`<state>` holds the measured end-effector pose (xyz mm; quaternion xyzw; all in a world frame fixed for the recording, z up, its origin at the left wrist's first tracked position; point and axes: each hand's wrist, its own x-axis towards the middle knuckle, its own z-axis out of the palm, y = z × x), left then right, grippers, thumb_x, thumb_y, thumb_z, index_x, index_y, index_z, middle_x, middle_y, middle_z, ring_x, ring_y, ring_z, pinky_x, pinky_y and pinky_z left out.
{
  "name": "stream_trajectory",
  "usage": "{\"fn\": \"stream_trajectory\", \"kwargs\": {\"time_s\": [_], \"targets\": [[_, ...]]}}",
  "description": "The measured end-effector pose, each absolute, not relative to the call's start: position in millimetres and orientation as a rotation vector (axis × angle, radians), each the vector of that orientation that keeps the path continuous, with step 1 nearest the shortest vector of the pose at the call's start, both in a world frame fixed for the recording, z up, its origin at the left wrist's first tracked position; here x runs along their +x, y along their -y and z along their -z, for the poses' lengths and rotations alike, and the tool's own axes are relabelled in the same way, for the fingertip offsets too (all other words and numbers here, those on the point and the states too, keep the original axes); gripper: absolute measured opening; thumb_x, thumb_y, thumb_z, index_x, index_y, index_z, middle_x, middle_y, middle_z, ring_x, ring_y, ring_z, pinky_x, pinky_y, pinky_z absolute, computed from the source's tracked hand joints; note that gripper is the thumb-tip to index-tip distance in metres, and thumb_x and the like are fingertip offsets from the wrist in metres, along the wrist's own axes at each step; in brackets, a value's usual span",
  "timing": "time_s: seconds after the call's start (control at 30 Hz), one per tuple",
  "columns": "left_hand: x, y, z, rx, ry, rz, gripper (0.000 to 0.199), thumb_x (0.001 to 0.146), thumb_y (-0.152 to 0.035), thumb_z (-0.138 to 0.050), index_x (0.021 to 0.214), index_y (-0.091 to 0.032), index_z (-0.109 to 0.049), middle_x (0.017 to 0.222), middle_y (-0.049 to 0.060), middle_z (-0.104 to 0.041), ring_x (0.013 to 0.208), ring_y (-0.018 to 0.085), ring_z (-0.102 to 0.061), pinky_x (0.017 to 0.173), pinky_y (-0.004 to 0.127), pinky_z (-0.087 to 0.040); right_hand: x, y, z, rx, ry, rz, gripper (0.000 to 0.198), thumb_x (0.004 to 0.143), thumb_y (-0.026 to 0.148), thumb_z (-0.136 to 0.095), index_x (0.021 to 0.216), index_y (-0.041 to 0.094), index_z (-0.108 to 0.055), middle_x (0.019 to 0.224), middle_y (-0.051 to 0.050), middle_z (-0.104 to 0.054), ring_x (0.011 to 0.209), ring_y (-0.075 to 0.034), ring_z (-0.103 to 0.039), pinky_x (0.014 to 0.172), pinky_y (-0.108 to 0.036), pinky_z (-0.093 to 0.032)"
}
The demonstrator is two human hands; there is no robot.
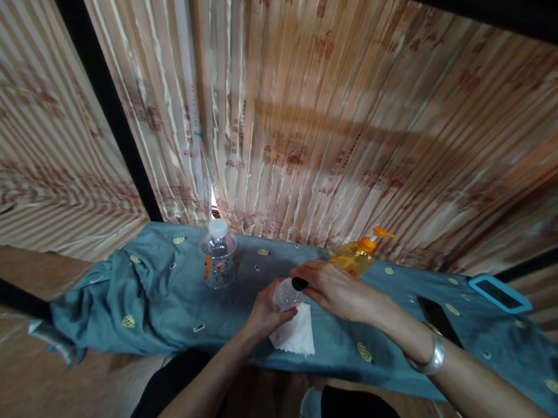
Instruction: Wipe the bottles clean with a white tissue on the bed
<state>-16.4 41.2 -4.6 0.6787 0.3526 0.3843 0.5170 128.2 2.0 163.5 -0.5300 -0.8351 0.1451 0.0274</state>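
My left hand (265, 312) is wrapped around a small clear bottle (283, 294), which tilts a little over the cloth. At the bottle's top, my right hand (324, 287) has its fingers closed on the black cap (299, 284). The cap looks seated on the bottle, though the fingers partly hide it. Below the bottle lies a white tissue (297, 333). Just behind my right hand stands a yellow pump bottle (356, 255) with an orange pump head, its lower part covered by the hand. A larger clear plastic bottle (220, 262) with a white cap stands upright to the left.
A blue-green patterned cloth (175, 303) covers the low table. At the right lie a dark phone (440, 321) and a blue-framed tablet-like object (500, 294). Striped curtains (285, 142) hang behind, with a black pole (104, 105) at the left.
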Motion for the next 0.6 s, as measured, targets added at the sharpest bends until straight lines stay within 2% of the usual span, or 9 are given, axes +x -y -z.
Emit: {"fn": "stream_trajectory", "kwargs": {"time_s": [0.17,0.27,0.37,0.43,0.5,0.6], "targets": [[-15.7,-39.9,3.2,1.61,-0.858,-0.925,0.049,0.06,-0.012,-0.073,0.108,-0.015,-0.06,0.096,0.002,-0.069,0.086,0.021,-0.063,0.079,0.03,-0.05,127.5,-5.5,-160.9,-1.705,2.597,-0.413,0.021,0.087,0.015,-0.054,0.107,0.013,-0.06,0.099,-0.011,-0.066,0.096,-0.026,-0.063,0.077,-0.033,-0.042],[-15.5,-39.6,3.1,1.599,-0.847,-0.916,0.048,0.06,-0.011,-0.073,0.107,-0.016,-0.061,0.096,0.001,-0.07,0.086,0.02,-0.063,0.078,0.03,-0.05,123.1,-4.9,-160.8,-1.816,2.613,-0.326,0.017,0.089,0.021,-0.056,0.102,0.012,-0.06,0.093,-0.011,-0.068,0.09,-0.026,-0.065,0.071,-0.031,-0.041],[-15.1,-40.2,5.0,1.589,-0.823,-0.912,0.048,0.061,-0.014,-0.073,0.107,-0.017,-0.06,0.096,0.001,-0.07,0.087,0.02,-0.064,0.079,0.031,-0.05,117.9,-3.5,-161.5,-2.002,2.633,-0.133,0.03,0.092,0.037,-0.051,0.098,0.009,-0.061,0.082,-0.014,-0.069,0.081,-0.029,-0.067,0.064,-0.033,-0.041],[-14.8,-40.8,6.5,1.591,-0.826,-0.919,0.049,0.061,-0.015,-0.074,0.108,-0.016,-0.06,0.097,0.002,-0.07,0.087,0.02,-0.064,0.08,0.031,-0.051,117.2,-2.7,-161.2,-2.028,2.633,-0.055,0.038,0.092,0.043,-0.049,0.098,0.008,-0.062,0.081,-0.016,-0.069,0.082,-0.03,-0.067,0.066,-0.035,-0.043],[-14.6,-41.2,7.1,1.597,-0.843,-0.921,0.051,0.06,-0.016,-0.074,0.109,-0.016,-0.06,0.098,0.002,-0.07,0.087,0.021,-0.064,0.08,0.032,-0.051,119.2,-2.0,-160.0,-1.919,2.619,-0.087,0.037,0.087,0.038,-0.059,0.107,0.007,-0.06,0.094,-0.017,-0.068,0.093,-0.03,-0.065,0.073,-0.035,-0.045],[-14.8,-41.2,6.4,1.61,-0.852,-0.914,0.049,0.061,-0.018,-0.075,0.107,-0.016,-0.06,0.096,0.003,-0.07,0.086,0.021,-0.064,0.079,0.032,-0.051,122.2,-1.1,-157.3,-1.716,2.614,-0.228,0.039,0.082,0.019,-0.066,0.118,0.01,-0.055,0.111,-0.015,-0.065,0.106,-0.027,-0.06,0.084,-0.033,-0.045]]}}
